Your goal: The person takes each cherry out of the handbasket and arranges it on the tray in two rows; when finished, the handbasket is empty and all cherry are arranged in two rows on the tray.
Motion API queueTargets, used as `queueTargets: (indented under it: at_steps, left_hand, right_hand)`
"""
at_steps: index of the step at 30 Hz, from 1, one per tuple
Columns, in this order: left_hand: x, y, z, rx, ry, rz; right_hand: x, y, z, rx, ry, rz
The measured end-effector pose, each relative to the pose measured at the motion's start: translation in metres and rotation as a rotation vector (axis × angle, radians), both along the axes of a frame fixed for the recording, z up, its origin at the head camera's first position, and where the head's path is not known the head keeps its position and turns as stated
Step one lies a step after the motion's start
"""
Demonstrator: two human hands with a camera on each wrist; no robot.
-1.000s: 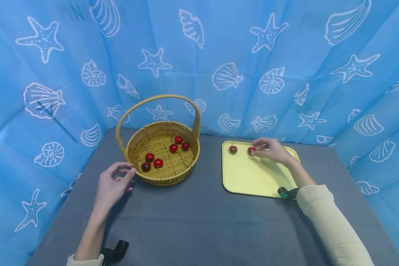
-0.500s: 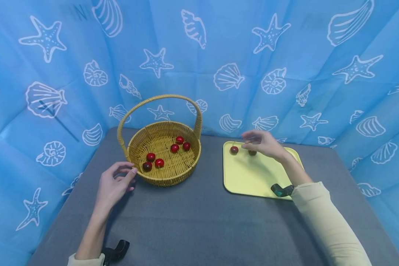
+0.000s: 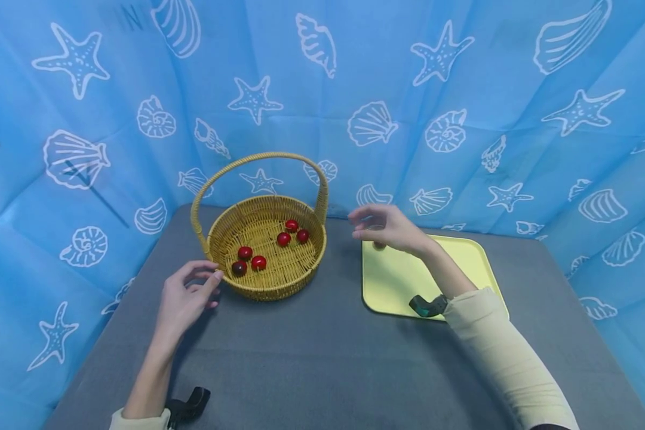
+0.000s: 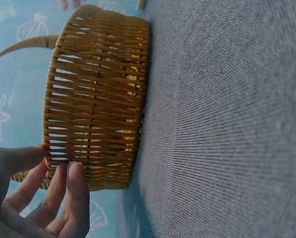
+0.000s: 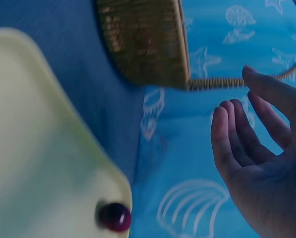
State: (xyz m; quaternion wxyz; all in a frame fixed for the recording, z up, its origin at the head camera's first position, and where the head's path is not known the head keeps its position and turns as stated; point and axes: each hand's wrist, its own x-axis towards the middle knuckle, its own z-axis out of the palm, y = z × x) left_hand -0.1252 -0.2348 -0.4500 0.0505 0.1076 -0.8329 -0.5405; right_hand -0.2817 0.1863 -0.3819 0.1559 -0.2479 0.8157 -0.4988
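A round wicker basket with a tall arched handle stands on the left, several dark red cherries inside in two clusters. My left hand pinches its near left rim between thumb and fingers, plain in the left wrist view. Over the far left corner of a yellow tray hovers my right hand, fingers loosely bent and nothing between them. Beneath it, one cherry lies in the tray's corner, mostly covered in the head view. My right hand and forearm hide the spot where the second tray cherry lay.
A grey cloth covers the table, with a strip of it between basket and tray. Close behind both hangs a blue curtain printed with white shells and starfish. The basket handle arches high above the rim.
My right hand has let go of a cherry on the tray, then lifted and moved left toward the basket. The left hand keeps its grip on the rim.
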Motion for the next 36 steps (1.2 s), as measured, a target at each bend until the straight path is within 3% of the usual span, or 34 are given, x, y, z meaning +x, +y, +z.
queueTargets:
  at_steps: [8, 16, 22, 29, 36]
  left_hand:
    - [0.000, 0.000, 0.000, 0.004, -0.012, -0.001]
    - [-0.001, -0.001, 0.001, 0.010, -0.016, 0.002]
    - [-0.001, -0.001, 0.002, 0.011, -0.020, 0.004]
    - [-0.001, -0.003, 0.001, 0.021, -0.027, -0.012]
    - [-0.002, -0.003, 0.000, 0.025, -0.028, -0.016]
  right_hand:
    - [-0.001, -0.043, 0.006, -0.018, 0.101, 0.118]
    - [-0.008, -0.087, 0.010, -0.057, 0.105, 0.223]
    - [-0.022, -0.121, 0.015, -0.021, 0.096, 0.254]
    - [-0.038, -0.152, 0.019, 0.105, 0.108, 0.258]
    - [-0.053, -0.168, 0.011, 0.106, 0.017, 0.232]
